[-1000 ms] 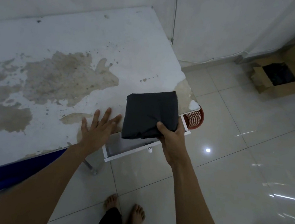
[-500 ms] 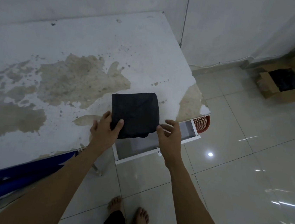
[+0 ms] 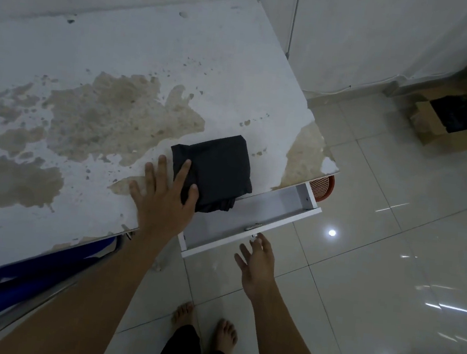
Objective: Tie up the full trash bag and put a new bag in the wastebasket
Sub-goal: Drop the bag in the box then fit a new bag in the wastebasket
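Folded black trash bag (image 3: 215, 172) lies at the front edge of the counter (image 3: 94, 59), above the pulled-out drawer (image 3: 266, 207). The left hand (image 3: 165, 201) presses it with flat, spread fingers; the right hand (image 3: 257, 264) hovers empty, fingers loose, just beside the knob (image 3: 254, 235).

We see our left hand (image 3: 163, 198) lying flat, fingers straight, on the left part of a folded black bag (image 3: 219, 166). The bag sits on the stained white table (image 3: 124, 48) close to its near right corner, and its near edge hangs slightly over the pulled-out white drawer (image 3: 269, 207). Our right hand (image 3: 257, 264) is spread and holds nothing, fingertips just beside the knob (image 3: 254, 235) on the drawer front, while a red mesh wastebasket (image 3: 323, 184) peeks out past the drawer's right end and a cardboard box (image 3: 435, 133) stands far right on the tiled floor (image 3: 395, 224).
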The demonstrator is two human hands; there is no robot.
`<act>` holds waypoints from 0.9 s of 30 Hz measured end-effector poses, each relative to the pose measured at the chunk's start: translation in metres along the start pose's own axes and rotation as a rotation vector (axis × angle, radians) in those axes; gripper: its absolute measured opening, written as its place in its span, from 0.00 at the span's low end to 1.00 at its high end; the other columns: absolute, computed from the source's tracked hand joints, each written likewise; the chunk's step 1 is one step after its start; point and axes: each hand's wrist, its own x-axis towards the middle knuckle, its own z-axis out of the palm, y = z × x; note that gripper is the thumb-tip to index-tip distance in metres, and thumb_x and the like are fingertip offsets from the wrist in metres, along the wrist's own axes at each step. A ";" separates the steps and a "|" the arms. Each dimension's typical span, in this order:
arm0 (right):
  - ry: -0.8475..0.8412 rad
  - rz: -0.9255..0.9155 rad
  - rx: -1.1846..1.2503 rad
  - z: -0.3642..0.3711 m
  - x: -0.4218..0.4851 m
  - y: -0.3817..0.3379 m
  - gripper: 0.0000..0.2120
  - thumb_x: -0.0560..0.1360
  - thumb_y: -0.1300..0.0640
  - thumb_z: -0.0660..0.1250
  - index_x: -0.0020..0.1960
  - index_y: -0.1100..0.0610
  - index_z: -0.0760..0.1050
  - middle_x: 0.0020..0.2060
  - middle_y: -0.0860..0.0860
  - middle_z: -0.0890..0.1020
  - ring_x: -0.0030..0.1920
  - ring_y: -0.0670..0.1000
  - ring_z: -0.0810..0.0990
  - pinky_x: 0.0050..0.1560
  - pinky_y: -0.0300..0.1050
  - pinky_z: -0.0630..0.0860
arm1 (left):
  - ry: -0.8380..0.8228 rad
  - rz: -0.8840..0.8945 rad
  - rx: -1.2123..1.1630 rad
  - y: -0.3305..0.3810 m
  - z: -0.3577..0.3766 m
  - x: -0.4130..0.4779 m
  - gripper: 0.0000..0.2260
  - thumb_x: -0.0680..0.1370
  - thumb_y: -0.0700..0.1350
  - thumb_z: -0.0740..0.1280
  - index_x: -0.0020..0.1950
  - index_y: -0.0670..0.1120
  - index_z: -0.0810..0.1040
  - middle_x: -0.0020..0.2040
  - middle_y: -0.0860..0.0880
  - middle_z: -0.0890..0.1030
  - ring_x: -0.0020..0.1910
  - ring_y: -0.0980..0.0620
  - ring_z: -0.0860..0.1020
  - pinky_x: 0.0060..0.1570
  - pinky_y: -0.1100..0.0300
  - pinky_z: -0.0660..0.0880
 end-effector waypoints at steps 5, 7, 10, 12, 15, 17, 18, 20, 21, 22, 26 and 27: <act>0.024 0.094 0.261 0.009 0.007 -0.007 0.17 0.84 0.60 0.60 0.73 0.61 0.68 0.63 0.56 0.75 0.63 0.58 0.76 0.72 0.55 0.70 | 0.047 -0.039 -0.052 -0.005 -0.006 0.022 0.25 0.76 0.65 0.58 0.73 0.65 0.65 0.72 0.46 0.66 0.65 0.41 0.66 0.54 0.42 0.67; 0.039 0.076 0.247 0.010 0.007 -0.006 0.16 0.84 0.60 0.60 0.71 0.61 0.69 0.57 0.54 0.77 0.60 0.56 0.77 0.72 0.54 0.70 | 0.046 -0.079 -0.071 -0.003 -0.005 0.022 0.25 0.77 0.65 0.57 0.74 0.66 0.62 0.73 0.47 0.64 0.66 0.42 0.64 0.55 0.41 0.66; 0.054 0.038 0.243 0.013 0.007 -0.007 0.14 0.84 0.60 0.61 0.67 0.63 0.71 0.60 0.57 0.78 0.60 0.57 0.79 0.71 0.54 0.71 | 0.059 -0.130 -0.095 -0.001 -0.004 0.023 0.27 0.78 0.64 0.56 0.77 0.62 0.59 0.75 0.48 0.64 0.69 0.42 0.64 0.59 0.40 0.63; 0.039 0.028 0.252 0.017 0.006 -0.011 0.15 0.83 0.60 0.62 0.68 0.64 0.72 0.59 0.58 0.78 0.62 0.58 0.79 0.71 0.54 0.72 | 0.077 -0.152 -0.121 -0.001 -0.005 0.023 0.30 0.78 0.63 0.57 0.78 0.55 0.58 0.75 0.47 0.65 0.69 0.43 0.65 0.60 0.42 0.62; -0.006 0.041 0.237 0.031 0.006 -0.021 0.15 0.83 0.61 0.63 0.68 0.65 0.71 0.60 0.59 0.79 0.61 0.57 0.80 0.69 0.52 0.73 | 0.100 -0.185 -0.167 -0.001 -0.005 0.023 0.33 0.76 0.63 0.59 0.76 0.47 0.59 0.75 0.47 0.66 0.69 0.44 0.66 0.59 0.43 0.62; -0.027 0.041 0.224 0.042 0.008 -0.027 0.16 0.82 0.61 0.63 0.68 0.65 0.71 0.59 0.60 0.78 0.61 0.57 0.80 0.68 0.51 0.74 | 0.104 -0.190 -0.186 -0.002 -0.005 0.023 0.32 0.76 0.63 0.60 0.73 0.45 0.61 0.74 0.46 0.66 0.68 0.43 0.66 0.59 0.42 0.62; -0.037 0.039 0.224 0.046 0.009 -0.029 0.16 0.82 0.61 0.63 0.68 0.66 0.71 0.58 0.59 0.79 0.61 0.58 0.81 0.68 0.51 0.75 | 0.104 -0.190 -0.187 -0.002 -0.006 0.023 0.31 0.76 0.63 0.60 0.71 0.45 0.62 0.74 0.45 0.66 0.68 0.43 0.66 0.59 0.42 0.62; -0.053 0.032 0.221 0.052 0.010 -0.033 0.16 0.82 0.61 0.63 0.69 0.65 0.71 0.57 0.58 0.79 0.61 0.58 0.81 0.67 0.50 0.75 | 0.112 -0.182 -0.181 -0.002 -0.006 0.023 0.28 0.76 0.63 0.61 0.67 0.44 0.64 0.74 0.45 0.66 0.69 0.43 0.66 0.60 0.42 0.62; -0.059 0.031 0.216 0.053 0.011 -0.035 0.16 0.82 0.61 0.63 0.69 0.65 0.70 0.57 0.58 0.80 0.61 0.57 0.81 0.68 0.50 0.75 | 0.117 -0.175 -0.175 -0.002 -0.007 0.023 0.27 0.76 0.62 0.61 0.66 0.44 0.65 0.74 0.45 0.66 0.69 0.43 0.66 0.60 0.42 0.62; -0.063 0.029 0.212 0.054 0.012 -0.035 0.16 0.82 0.61 0.63 0.69 0.64 0.70 0.57 0.58 0.80 0.60 0.57 0.81 0.68 0.50 0.75 | 0.120 -0.168 -0.171 -0.001 -0.007 0.023 0.27 0.77 0.62 0.61 0.66 0.44 0.65 0.74 0.44 0.66 0.69 0.43 0.66 0.60 0.42 0.62; -0.072 0.012 0.196 0.056 0.015 -0.037 0.17 0.82 0.60 0.63 0.69 0.64 0.70 0.62 0.61 0.79 0.60 0.56 0.81 0.68 0.49 0.75 | 0.123 -0.169 -0.174 -0.001 -0.007 0.023 0.26 0.78 0.61 0.62 0.66 0.44 0.64 0.75 0.44 0.66 0.69 0.43 0.66 0.61 0.41 0.62; -0.071 0.005 0.195 0.055 0.016 -0.037 0.17 0.82 0.60 0.64 0.69 0.64 0.70 0.63 0.61 0.79 0.60 0.56 0.81 0.68 0.49 0.75 | 0.119 -0.165 -0.174 -0.001 -0.007 0.024 0.26 0.78 0.60 0.61 0.66 0.44 0.65 0.75 0.44 0.66 0.69 0.43 0.66 0.61 0.41 0.61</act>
